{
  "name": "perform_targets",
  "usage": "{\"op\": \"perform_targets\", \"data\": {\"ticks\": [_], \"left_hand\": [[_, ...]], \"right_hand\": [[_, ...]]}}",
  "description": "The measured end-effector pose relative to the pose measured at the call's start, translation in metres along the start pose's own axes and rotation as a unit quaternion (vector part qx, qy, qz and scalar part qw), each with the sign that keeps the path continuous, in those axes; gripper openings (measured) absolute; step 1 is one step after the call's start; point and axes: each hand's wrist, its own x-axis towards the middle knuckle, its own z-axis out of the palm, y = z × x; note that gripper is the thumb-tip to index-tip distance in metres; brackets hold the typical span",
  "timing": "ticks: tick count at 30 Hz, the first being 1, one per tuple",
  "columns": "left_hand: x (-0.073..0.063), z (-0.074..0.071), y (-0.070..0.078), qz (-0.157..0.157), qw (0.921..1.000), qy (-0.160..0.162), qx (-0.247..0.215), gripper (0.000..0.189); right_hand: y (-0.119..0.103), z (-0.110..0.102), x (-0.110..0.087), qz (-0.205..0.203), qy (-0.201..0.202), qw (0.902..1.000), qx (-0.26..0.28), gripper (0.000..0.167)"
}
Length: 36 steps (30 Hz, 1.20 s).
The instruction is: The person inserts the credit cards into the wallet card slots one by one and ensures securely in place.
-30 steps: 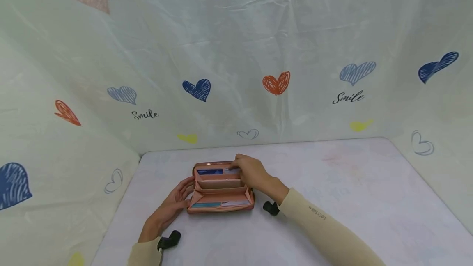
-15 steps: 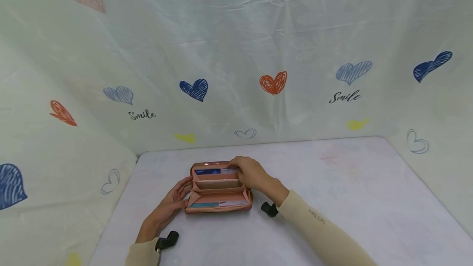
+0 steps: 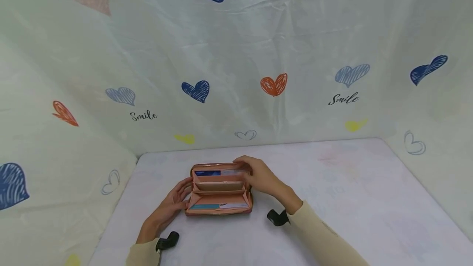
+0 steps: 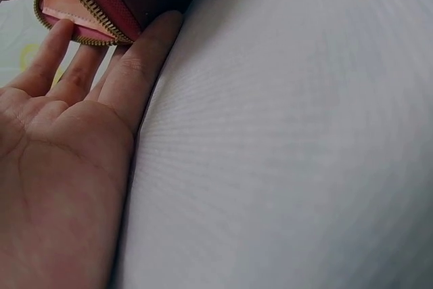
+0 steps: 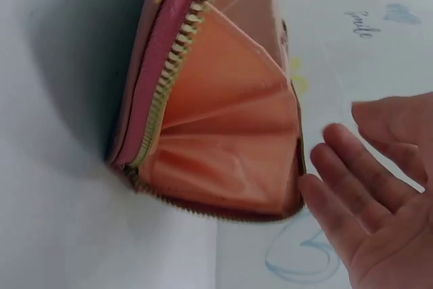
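An unzipped zip-around wallet (image 3: 220,198) lies spread on the table, its pink-orange inside facing up. A blue card (image 3: 207,173) and a paler card fill its far slots; a light-blue card (image 3: 205,206) and a whitish one show along the near side. My left hand (image 3: 171,204) rests against the wallet's left end, and in the left wrist view its fingers (image 4: 145,65) extend to the zipped edge. Over the far right corner is my right hand (image 3: 263,175). In the right wrist view its fingers (image 5: 352,174) are loosely extended beside the wallet's edge, holding nothing visible.
The white table (image 3: 332,208) stretches right and forward of the wallet. Behind it hangs a pale curtain (image 3: 221,60) printed with hearts. A black wrist camera (image 3: 168,241) sits at my left cuff, another black wrist camera (image 3: 277,218) at the right.
My right hand has drawn back to the right from the far card slots, its fingers loosened, uncovering more of the paler card. The left hand and wallet stay nearly still.
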Motion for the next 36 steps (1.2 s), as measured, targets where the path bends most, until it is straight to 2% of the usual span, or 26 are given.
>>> {"op": "perform_targets", "data": {"ticks": [6,10,16,24,36], "left_hand": [[0.003,0.003,0.004,-0.016,0.9998,0.005,0.005,0.092],[0.005,0.005,0.007,-0.020,0.9998,0.004,0.007,0.093],[0.003,0.006,0.008,-0.019,0.9997,0.007,0.015,0.092],[-0.001,0.008,0.007,-0.036,0.9991,0.018,0.010,0.091],[-0.006,0.008,0.008,-0.006,0.9999,0.011,0.006,0.089]], "right_hand": [[0.011,-0.017,-0.024,0.018,0.074,0.9966,0.031,0.034],[0.024,-0.029,-0.041,0.040,0.108,0.9922,0.049,0.033],[0.040,-0.045,-0.068,0.074,0.115,0.9885,0.065,0.031],[0.054,-0.063,-0.105,0.098,0.119,0.9860,0.063,0.029],[0.073,-0.095,-0.151,0.142,0.139,0.9767,0.081,0.033]]}}
